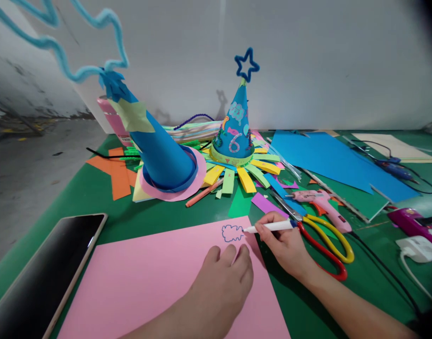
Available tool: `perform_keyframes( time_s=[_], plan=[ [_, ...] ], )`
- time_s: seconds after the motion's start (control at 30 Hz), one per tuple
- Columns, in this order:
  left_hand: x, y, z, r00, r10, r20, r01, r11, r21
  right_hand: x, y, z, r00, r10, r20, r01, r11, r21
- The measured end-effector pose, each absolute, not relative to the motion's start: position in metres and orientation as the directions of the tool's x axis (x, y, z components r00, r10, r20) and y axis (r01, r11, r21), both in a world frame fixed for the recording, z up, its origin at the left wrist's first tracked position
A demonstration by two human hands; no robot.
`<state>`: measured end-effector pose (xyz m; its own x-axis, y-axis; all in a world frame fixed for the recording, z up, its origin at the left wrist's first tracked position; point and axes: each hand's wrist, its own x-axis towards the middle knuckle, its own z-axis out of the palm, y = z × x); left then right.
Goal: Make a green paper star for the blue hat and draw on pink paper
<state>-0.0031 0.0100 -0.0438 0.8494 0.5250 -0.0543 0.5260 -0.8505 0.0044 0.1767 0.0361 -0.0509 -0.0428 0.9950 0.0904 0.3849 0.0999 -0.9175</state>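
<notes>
A pink sheet of paper (148, 278) lies on the green table, with a wavy, cloud-like blue outline (232, 233) near its top right corner. My right hand (284, 247) grips a white marker (272, 227), its tip at the right edge of the outline. Just below the drawing, my left hand (219, 287) rests on the paper, fingers slightly bent and apart, holding nothing. Scissors (323, 235) with red and yellow handles lie beside my right hand. A pink glue gun (323, 205) is just beyond them.
Behind the paper stand a leaning blue cone hat (162, 150) and a decorated blue cone hat (239, 127) with a star on top. A phone (49, 273) lies at left. Blue card (329, 155), paper scraps and a white plug (419, 248) with cables are at right.
</notes>
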Motion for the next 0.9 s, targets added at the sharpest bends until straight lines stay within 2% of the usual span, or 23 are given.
perform_keyframes(
  time_s=[0.9],
  plan=[
    [-0.0034, 0.0091, -0.0414, 0.848, 0.526, -0.068, 0.528, -0.849, 0.016, 0.1767, 0.037, -0.0493, -0.061, 0.993, 0.1, 0.414, 0.117, -0.903]
  ],
)
